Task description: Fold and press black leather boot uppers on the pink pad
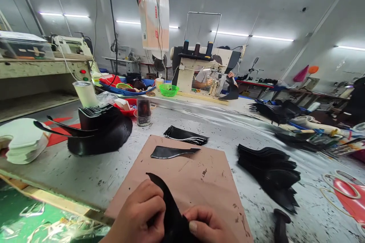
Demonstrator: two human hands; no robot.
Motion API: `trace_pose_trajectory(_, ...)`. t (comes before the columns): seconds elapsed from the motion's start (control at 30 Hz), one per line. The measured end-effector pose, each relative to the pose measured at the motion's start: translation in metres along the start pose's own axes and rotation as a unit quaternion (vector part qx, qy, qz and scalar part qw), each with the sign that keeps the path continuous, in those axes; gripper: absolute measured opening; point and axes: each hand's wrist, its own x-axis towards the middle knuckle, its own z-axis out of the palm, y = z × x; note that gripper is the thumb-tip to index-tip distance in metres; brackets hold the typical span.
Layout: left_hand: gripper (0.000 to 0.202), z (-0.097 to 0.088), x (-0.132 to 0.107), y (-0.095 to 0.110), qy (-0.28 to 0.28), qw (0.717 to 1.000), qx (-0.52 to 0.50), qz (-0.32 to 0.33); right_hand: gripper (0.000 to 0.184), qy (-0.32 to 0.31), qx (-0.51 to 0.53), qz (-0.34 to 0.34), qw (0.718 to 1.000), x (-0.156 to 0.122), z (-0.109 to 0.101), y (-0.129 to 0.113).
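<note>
Both of my hands pinch one curved black leather piece (pixel 168 207) at the bottom of the view, over a brown cardboard mat (pixel 199 182). My left hand (pixel 139 216) grips its left side with fingers curled. My right hand (pixel 209 226) holds its right side, thumb on top. A single narrow black piece (pixel 171 152) lies flat farther up the mat. A small stack of black strips (pixel 185 135) sits just beyond the mat.
A tall pile of black pieces (pixel 99 129) stands at left, a fanned pile (pixel 270 171) at right, white cut pieces (pixel 21 140) at far left. A jar (pixel 143 112), cup (pixel 85 93), green basket (pixel 169 90) and red tape roll (pixel 349 193) lie about. Another person's arm (pixel 201 83) works a sewing machine (pixel 199 68).
</note>
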Motion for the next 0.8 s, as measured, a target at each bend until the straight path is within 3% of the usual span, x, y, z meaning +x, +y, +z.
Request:
trace_pose_trajectory(0.07, 0.021, -0.003, -0.001, -0.003, -0.009, 1.0, -0.022, -0.003, 0.045, 0.007, 0.019, 0.009, 1.0, -0.001, 0.001, -0.002)
trace_pose_trajectory(0.17, 0.019, -0.007, 0.001, -0.003, -0.027, 0.998, -0.011, 0.054, 0.048, 0.004, 0.032, 0.006, 0.999, 0.0, 0.001, -0.002)
trace_pose_trajectory(0.3, 0.018, -0.01, 0.006, 0.003, -0.039, 0.992, 0.041, 0.111, 0.039, -0.027, 0.052, -0.039, 0.998, 0.001, 0.002, -0.002)
trace_pose_trajectory(0.43, 0.018, -0.006, 0.005, 0.003, -0.051, 0.99, 0.046, 0.122, 0.035, -0.023, 0.034, -0.087, 0.995, 0.001, 0.003, -0.002)
trace_pose_trajectory(0.6, 0.027, 0.002, 0.001, 0.002, -0.026, 0.988, 0.033, 0.151, 0.04, -0.018, 0.002, -0.076, 0.997, 0.001, 0.004, -0.005)
trace_pose_trajectory(0.73, 0.025, 0.001, 0.002, 0.006, -0.076, 0.985, 0.059, 0.143, 0.047, 0.002, -0.045, -0.082, 0.996, 0.001, 0.004, -0.008)
trace_pose_trajectory(0.8, 0.025, 0.0, 0.003, 0.007, -0.075, 0.986, 0.059, 0.14, 0.05, 0.015, -0.063, -0.086, 0.994, 0.002, 0.003, -0.007)
